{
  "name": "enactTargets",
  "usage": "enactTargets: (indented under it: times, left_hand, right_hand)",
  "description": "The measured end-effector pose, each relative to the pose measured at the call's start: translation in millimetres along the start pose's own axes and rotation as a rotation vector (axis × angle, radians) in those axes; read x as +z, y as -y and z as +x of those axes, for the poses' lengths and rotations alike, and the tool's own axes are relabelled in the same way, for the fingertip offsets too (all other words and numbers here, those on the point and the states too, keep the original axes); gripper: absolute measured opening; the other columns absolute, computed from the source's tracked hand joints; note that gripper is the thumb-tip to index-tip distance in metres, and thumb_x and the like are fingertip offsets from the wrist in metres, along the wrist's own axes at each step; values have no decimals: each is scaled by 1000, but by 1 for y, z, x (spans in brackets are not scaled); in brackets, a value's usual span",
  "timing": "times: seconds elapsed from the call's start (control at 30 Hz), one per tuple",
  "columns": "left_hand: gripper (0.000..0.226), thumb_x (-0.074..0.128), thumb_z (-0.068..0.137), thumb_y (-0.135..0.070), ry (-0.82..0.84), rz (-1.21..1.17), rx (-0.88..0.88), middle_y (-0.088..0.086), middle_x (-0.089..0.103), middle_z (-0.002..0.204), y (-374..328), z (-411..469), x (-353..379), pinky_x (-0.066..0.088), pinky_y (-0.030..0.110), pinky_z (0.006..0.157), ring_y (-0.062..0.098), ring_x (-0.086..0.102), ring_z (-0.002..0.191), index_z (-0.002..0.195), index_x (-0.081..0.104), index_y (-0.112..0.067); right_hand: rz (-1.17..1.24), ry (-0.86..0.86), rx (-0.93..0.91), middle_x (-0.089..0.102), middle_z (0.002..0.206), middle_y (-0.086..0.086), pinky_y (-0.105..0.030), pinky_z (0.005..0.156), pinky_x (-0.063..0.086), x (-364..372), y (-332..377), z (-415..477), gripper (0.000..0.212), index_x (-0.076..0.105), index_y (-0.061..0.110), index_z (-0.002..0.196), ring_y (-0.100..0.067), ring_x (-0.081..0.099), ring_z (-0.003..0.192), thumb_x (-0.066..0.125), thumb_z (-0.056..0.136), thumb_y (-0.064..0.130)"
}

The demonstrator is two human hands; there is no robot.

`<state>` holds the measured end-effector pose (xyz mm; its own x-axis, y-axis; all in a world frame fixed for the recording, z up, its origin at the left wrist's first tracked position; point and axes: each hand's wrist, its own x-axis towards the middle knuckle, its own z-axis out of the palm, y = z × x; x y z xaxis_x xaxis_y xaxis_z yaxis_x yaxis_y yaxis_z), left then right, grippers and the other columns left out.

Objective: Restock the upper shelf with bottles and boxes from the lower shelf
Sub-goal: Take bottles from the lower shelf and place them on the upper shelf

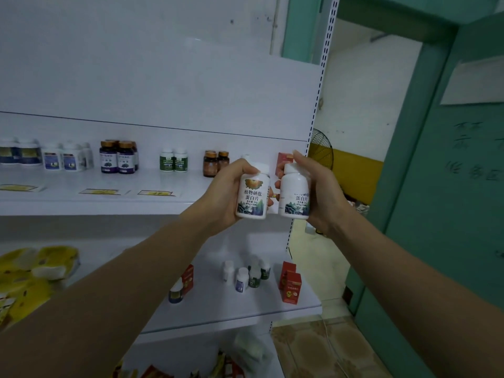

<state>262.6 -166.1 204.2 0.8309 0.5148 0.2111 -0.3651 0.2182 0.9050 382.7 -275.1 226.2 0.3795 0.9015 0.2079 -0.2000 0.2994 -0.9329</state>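
My left hand (227,192) grips a white labelled bottle (253,196) upright, in front of the right end of the upper shelf (109,205). Beside it, my right hand (320,192) holds a second white bottle (296,196) of the same kind. The two bottles are close together, almost touching. Behind them on the upper shelf stands a red box (285,160), partly hidden. On the lower shelf (218,312) stand several small bottles (249,274), two red boxes (290,282) and another red box with a jar (182,285).
The upper shelf holds rows of bottles: white ones (65,158) at left, dark blue ones (120,156), green-labelled ones (174,160) and amber ones (215,163). Yellow packs (30,276) lie at lower left. A green door (450,186) stands at right, with a fan (321,152) beyond the shelf upright.
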Motion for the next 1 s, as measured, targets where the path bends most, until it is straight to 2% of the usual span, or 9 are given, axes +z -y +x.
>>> enactTargets:
  times: [0.13, 0.2, 0.33, 0.43, 0.57, 0.7, 0.77, 0.87, 1.0]
  left_hand:
    - [40, 47, 82, -3, 7, 58, -54, 17, 62, 94, 16, 23, -11, 56, 32, 68, 25, 63, 73, 122, 48, -2]
    - [41, 51, 81, 1, -36, 158, -71, 17, 62, 93, 26, 39, -15, 55, 31, 66, 24, 63, 76, 122, 46, 0]
    - [58, 65, 66, -7, -86, 245, -58, 19, 60, 102, 41, 82, -27, 55, 34, 69, 26, 64, 86, 121, 48, 0]
    - [50, 67, 78, -5, -125, 276, -27, 17, 60, 109, 46, 123, -35, 52, 36, 76, 26, 62, 94, 124, 49, -5]
    - [41, 63, 85, -5, -228, 376, 7, 6, 65, 109, 49, 181, -43, 51, 21, 68, 16, 64, 94, 125, 53, -8]
    - [45, 73, 77, -11, -400, 597, 0, 5, 67, 112, 49, 227, -61, 51, 36, 92, 23, 62, 107, 120, 58, -11]
    - [52, 78, 73, -17, -503, 703, -15, 3, 65, 116, 49, 245, -69, 49, 37, 94, 22, 60, 108, 121, 59, -14]
    - [49, 76, 75, -14, -600, 819, -5, 1, 63, 112, 51, 266, -79, 45, 25, 77, 16, 57, 99, 121, 59, -12]
    - [55, 76, 74, -12, -671, 955, -42, 6, 62, 122, 57, 294, -95, 45, 29, 88, 20, 58, 107, 125, 56, -10]
  right_hand:
    - [-131, -62, -21, 62, 65, -5, -20, 50, 53, -17, -9, 19, 8, 59, 13, 82, -15, 59, 52, 59, 87, 18]
    - [-172, -101, -10, 62, 69, -6, -21, 50, 54, -29, -14, 34, 3, 58, 14, 84, -14, 61, 50, 60, 87, 15]
    - [-265, -107, -15, 70, 64, 1, -23, 51, 54, -59, -22, 79, 3, 62, 15, 85, -10, 68, 52, 65, 86, 15]
    - [-320, -48, -42, 73, 78, 2, -23, 56, 54, -86, -27, 120, 11, 66, 15, 95, -7, 71, 64, 67, 84, 18]
    - [-375, 3, -69, 71, 94, 5, -15, 61, 52, -122, -29, 181, 24, 65, 17, 108, -3, 68, 77, 68, 84, 20]
    - [-511, 40, -17, 68, 111, -1, -30, 82, 54, -145, -31, 241, 38, 63, 18, 117, -17, 64, 100, 71, 81, 25]
    - [-556, 87, 14, 66, 112, -3, -37, 92, 52, -153, -34, 270, 40, 62, 15, 119, -20, 62, 104, 72, 81, 23]
    - [-599, 134, 26, 66, 100, -2, -40, 94, 52, -159, -45, 300, 30, 62, 10, 110, -20, 63, 97, 71, 81, 16]
    - [-770, 124, 3, 63, 100, -2, -33, 87, 52, -158, -66, 330, 35, 63, 11, 110, -19, 61, 96, 75, 77, 18]
